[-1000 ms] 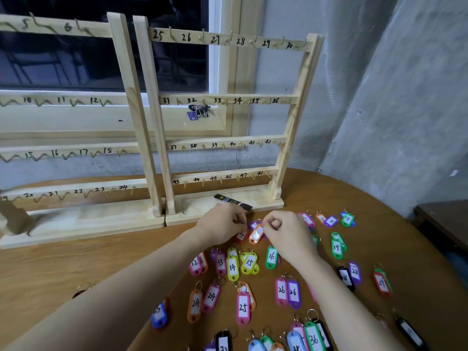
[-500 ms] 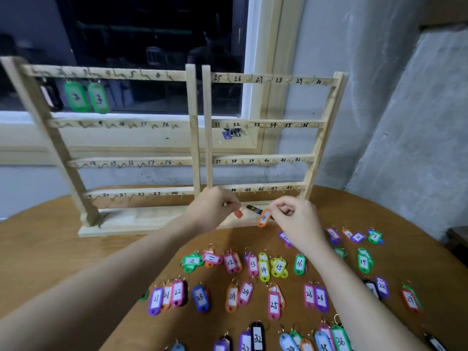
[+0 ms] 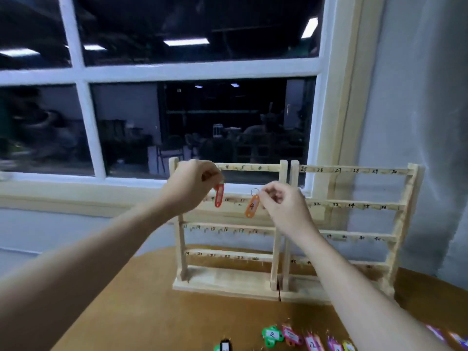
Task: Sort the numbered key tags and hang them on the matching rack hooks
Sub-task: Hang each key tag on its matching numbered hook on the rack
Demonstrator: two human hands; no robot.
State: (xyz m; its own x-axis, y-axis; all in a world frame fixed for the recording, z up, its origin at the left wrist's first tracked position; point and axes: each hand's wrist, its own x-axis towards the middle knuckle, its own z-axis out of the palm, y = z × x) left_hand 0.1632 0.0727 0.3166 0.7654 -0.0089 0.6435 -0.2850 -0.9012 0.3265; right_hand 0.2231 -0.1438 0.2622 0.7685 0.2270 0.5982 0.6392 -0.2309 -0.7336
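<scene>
This looks like a workroom or activity room set up for a sorting exercise, seen at night. A round wooden table (image 3: pixel 162 312) stands against a plain grey wall (image 3: pixel 417 122), and behind the table a large white-barred window (image 3: pixel 83 117) shows darkness with ceiling strip lights mirrored in the glass. Through the window, dim shelving, chairs and stacked goods suggest a storeroom or workshop beyond. On the table stand two pale wooden racks (image 3: pixel 283 224) with hand-numbered rails.
</scene>
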